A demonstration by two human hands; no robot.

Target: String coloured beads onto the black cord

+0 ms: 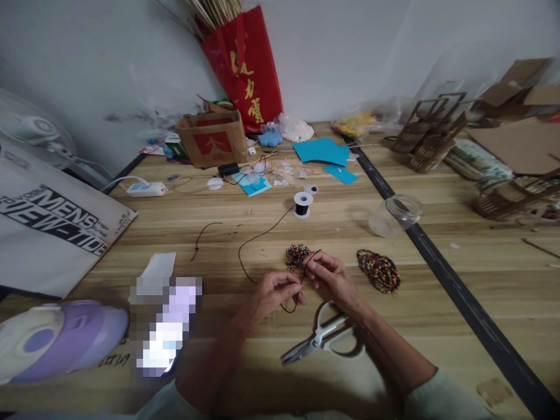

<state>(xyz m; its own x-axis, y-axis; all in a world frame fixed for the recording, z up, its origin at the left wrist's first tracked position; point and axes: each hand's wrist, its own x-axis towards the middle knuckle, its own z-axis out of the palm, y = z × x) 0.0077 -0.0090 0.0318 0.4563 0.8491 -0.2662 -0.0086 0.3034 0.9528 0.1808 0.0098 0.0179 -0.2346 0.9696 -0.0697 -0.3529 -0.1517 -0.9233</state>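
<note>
My left hand (280, 291) pinches a thin black cord (248, 238) that runs back across the table to a white spool (303, 205) wound with black. Close beside it, my right hand (327, 274) pinches the same cord near its end, which sticks up past the fingertips. A loop of the cord hangs below the left fingers. Behind the fingers lies a bundle of multicoloured beads (297, 256), partly hidden by the right hand. A second coil of bead strings (380, 270) rests to the right. Scissors with pale handles (321, 337) lie partly under my right wrist.
A cut piece of cord (198, 248) lies to the left. A lit phone (168, 329) and a purple-and-white device (65, 341) are at the left front. Further back are a clear round container (396, 214), blue sheets (321, 153), a cardboard box (212, 140) and a power strip (146, 189).
</note>
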